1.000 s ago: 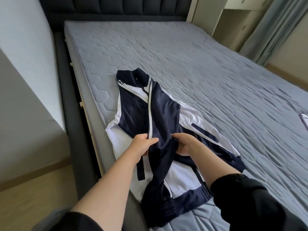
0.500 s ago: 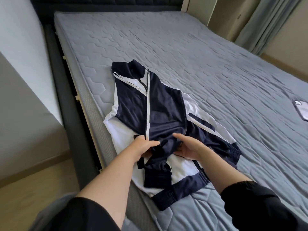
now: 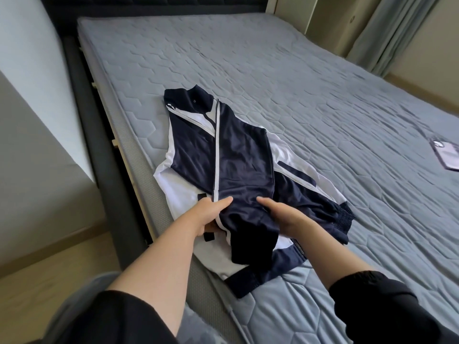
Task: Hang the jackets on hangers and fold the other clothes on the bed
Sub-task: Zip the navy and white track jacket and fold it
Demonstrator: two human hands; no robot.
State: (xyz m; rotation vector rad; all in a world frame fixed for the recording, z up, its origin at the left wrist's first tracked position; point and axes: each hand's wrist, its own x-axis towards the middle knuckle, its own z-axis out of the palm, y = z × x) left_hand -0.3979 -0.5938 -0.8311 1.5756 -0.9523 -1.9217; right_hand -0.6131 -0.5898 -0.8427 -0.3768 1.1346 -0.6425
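Observation:
A navy and white track jacket (image 3: 238,155) lies on the near left part of the grey quilted bed (image 3: 323,95), collar pointing away from me. One dark sleeve is folded across its front and runs down towards me. My left hand (image 3: 211,214) grips the sleeve fabric beside the white stripe, thumb on top. My right hand (image 3: 285,217) holds the same sleeve from the right, fingers tucked under the cloth. The sleeve's dark cuff hangs between my wrists.
A phone (image 3: 445,155) lies on the bed at the far right. The dark bed frame (image 3: 99,135) runs along the left, with wooden floor (image 3: 49,259) beside it. A curtain (image 3: 387,28) and a pale cabinet (image 3: 323,13) stand behind the bed.
Both hands have drawn the folded sleeve down towards me and flatter over the jacket front. The view has dipped, so the phone now shows more fully at the right.

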